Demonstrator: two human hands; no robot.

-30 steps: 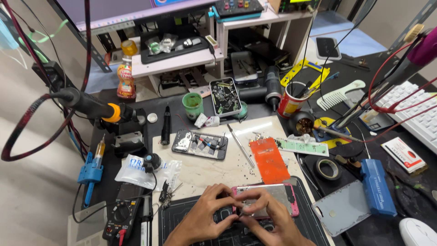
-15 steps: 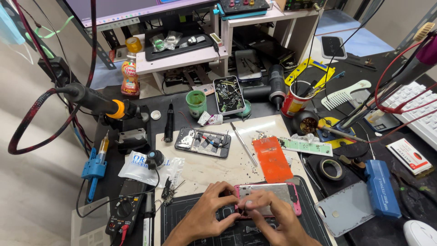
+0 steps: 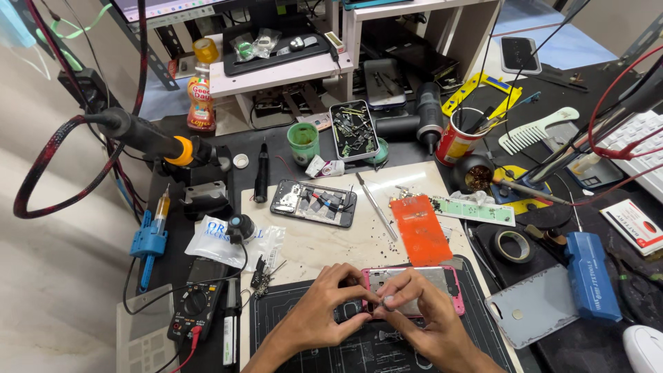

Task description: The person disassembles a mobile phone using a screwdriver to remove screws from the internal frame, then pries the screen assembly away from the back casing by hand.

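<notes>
A small, light, likely slippery part [image 3: 388,300] is pinched closed between the left hand [image 3: 330,311] and right hand [image 3: 423,309] over the stiff, fragile pink-framed phone [image 3: 442,280], best held by its edges.

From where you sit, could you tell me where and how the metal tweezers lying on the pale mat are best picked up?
Grip the tweezers by the middle of their slim shaft, pinching across the narrow width from above. They lie flat and slanted on the pale mat, with free mat along both sides; the opened phone lies apart to their left.
</notes>
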